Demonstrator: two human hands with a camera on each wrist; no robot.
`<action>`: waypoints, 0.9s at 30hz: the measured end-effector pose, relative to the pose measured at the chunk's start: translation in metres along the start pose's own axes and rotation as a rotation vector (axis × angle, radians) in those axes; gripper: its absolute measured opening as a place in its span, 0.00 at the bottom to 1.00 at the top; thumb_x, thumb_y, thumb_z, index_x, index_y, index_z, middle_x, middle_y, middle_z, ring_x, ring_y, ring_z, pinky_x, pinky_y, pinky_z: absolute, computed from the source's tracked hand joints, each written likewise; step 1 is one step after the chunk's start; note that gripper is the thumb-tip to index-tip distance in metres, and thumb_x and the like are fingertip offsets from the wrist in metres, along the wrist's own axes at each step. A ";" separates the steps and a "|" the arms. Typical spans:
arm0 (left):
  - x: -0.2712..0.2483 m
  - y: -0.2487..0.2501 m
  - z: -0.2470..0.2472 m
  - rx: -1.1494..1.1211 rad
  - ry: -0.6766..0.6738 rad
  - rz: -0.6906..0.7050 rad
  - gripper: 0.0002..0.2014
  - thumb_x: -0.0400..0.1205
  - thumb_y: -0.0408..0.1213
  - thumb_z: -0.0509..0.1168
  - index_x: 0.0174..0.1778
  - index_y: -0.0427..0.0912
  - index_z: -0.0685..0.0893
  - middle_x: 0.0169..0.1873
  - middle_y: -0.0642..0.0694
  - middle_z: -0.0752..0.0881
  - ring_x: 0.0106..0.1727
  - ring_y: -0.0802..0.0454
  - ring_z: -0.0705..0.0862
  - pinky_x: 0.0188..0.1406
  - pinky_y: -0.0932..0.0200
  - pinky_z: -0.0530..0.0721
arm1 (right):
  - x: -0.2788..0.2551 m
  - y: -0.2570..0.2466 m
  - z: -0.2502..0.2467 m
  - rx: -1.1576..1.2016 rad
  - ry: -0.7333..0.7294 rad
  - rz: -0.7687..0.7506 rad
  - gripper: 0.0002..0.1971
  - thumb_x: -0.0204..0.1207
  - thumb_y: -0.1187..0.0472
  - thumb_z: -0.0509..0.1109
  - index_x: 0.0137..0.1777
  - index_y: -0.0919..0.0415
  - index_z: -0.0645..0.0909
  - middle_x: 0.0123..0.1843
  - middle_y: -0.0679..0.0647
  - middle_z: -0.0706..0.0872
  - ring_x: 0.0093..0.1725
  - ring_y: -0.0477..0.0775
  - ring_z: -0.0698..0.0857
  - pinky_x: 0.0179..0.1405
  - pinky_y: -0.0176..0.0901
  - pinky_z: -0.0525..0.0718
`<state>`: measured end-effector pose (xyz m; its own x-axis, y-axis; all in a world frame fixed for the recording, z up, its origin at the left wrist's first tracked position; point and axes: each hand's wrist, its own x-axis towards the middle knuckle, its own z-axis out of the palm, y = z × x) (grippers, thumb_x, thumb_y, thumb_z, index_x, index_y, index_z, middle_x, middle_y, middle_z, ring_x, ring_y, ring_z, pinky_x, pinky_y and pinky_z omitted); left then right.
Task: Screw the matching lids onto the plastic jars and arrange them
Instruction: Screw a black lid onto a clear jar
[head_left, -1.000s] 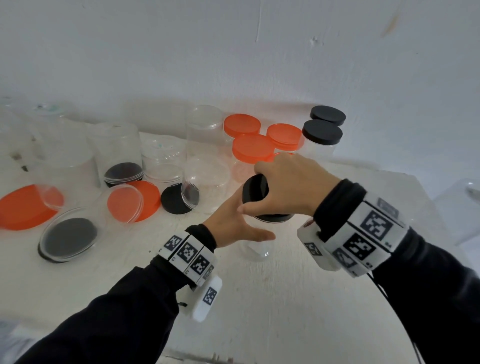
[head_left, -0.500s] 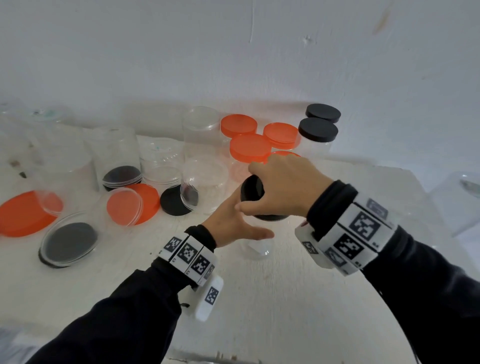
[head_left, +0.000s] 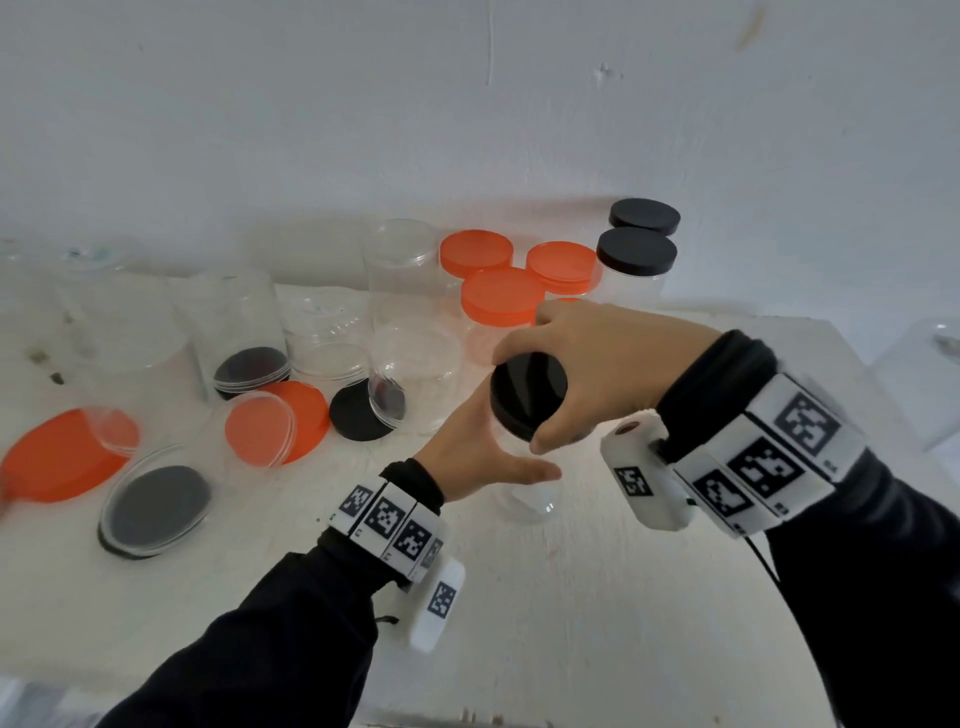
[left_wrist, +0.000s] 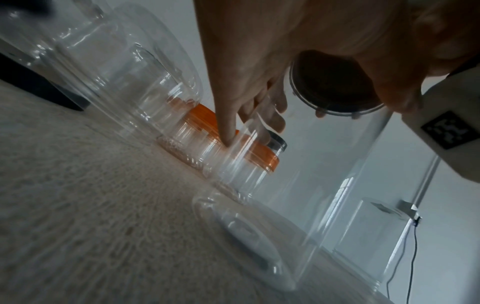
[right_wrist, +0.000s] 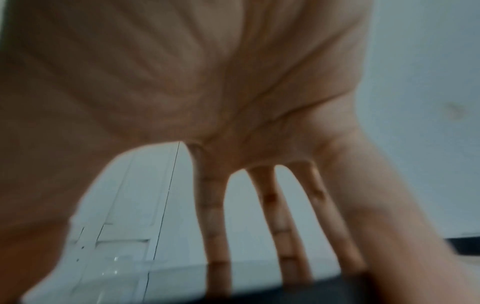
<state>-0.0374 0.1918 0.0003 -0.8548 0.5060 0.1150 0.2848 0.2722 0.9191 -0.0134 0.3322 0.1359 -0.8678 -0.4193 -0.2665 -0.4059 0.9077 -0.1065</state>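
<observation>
A clear plastic jar (head_left: 530, 501) stands on the white table in front of me. My left hand (head_left: 478, 457) wraps around its side, thumb toward me. A black lid (head_left: 527, 392) sits on the jar's mouth, and my right hand (head_left: 592, 364) grips the lid from above with fingers and thumb around its rim. From the left wrist view the clear plastic jar (left_wrist: 324, 185) is seen from low down, with the black lid (left_wrist: 335, 86) on top under the right hand. In the right wrist view the fingers (right_wrist: 213, 216) reach down onto the black lid (right_wrist: 298, 290).
Jars with orange lids (head_left: 501, 301) and with black lids (head_left: 636, 252) stand at the back right. Open clear jars (head_left: 400, 270) stand at the back left. Loose orange lids (head_left: 62, 454), black lids (head_left: 358, 415) and tipped jars lie left. Another clear container (head_left: 924, 374) sits far right.
The right hand has turned on the black lid, so more of the lid's top shows now. The left hand stays on the jar.
</observation>
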 end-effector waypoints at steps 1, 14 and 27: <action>0.000 -0.001 0.000 -0.003 -0.003 -0.001 0.41 0.62 0.38 0.82 0.66 0.58 0.65 0.57 0.65 0.77 0.58 0.78 0.75 0.54 0.79 0.72 | 0.001 -0.001 0.001 -0.019 0.027 0.013 0.33 0.64 0.40 0.75 0.69 0.44 0.70 0.53 0.48 0.73 0.50 0.49 0.75 0.38 0.34 0.73; -0.001 0.002 -0.001 0.040 -0.024 -0.008 0.41 0.63 0.39 0.81 0.68 0.51 0.66 0.56 0.64 0.76 0.59 0.72 0.75 0.54 0.79 0.72 | -0.005 -0.007 -0.002 -0.007 -0.122 -0.050 0.38 0.70 0.47 0.74 0.77 0.40 0.60 0.70 0.47 0.66 0.66 0.51 0.71 0.62 0.44 0.77; -0.001 0.000 0.002 -0.022 0.003 0.014 0.44 0.60 0.40 0.82 0.69 0.51 0.66 0.58 0.63 0.77 0.58 0.76 0.75 0.54 0.78 0.73 | -0.004 -0.003 0.010 -0.030 0.001 0.034 0.35 0.70 0.35 0.67 0.76 0.42 0.62 0.64 0.49 0.71 0.58 0.51 0.76 0.52 0.42 0.80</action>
<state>-0.0361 0.1930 -0.0009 -0.8523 0.5070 0.1288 0.2871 0.2474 0.9254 -0.0062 0.3312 0.1278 -0.8815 -0.3886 -0.2682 -0.3849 0.9204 -0.0683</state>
